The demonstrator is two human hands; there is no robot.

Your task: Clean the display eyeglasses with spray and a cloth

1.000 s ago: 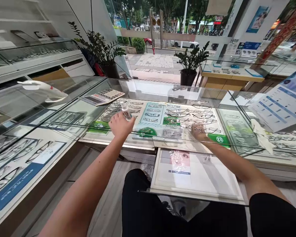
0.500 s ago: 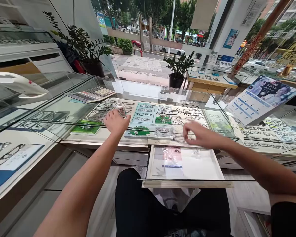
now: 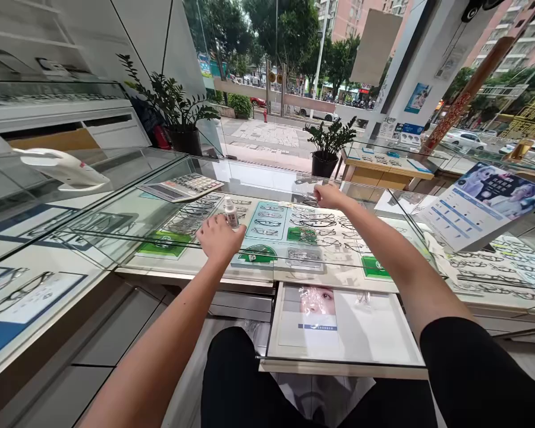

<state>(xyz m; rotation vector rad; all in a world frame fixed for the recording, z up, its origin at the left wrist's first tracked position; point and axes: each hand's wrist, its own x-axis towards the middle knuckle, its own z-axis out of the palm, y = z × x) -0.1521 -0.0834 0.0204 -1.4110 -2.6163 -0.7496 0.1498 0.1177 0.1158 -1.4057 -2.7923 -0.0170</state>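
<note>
A nudge from the left hand (image 3: 221, 239) could topple the spray bottle (image 3: 230, 214), though whether its fingers or the right hand's (image 3: 331, 195) grip, I can't tell

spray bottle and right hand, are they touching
Apart: the head view shows the right hand well to the right of the spray bottle, with eyeglass frames visible between them.

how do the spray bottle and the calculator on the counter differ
The spray bottle stands upright; the calculator lies nearly flat. The spray bottle is small and narrow, while the calculator is broad with rows of keys. The left hand is at the spray bottle, whereas no hand touches the calculator. Both are over the glass display counter.
</note>
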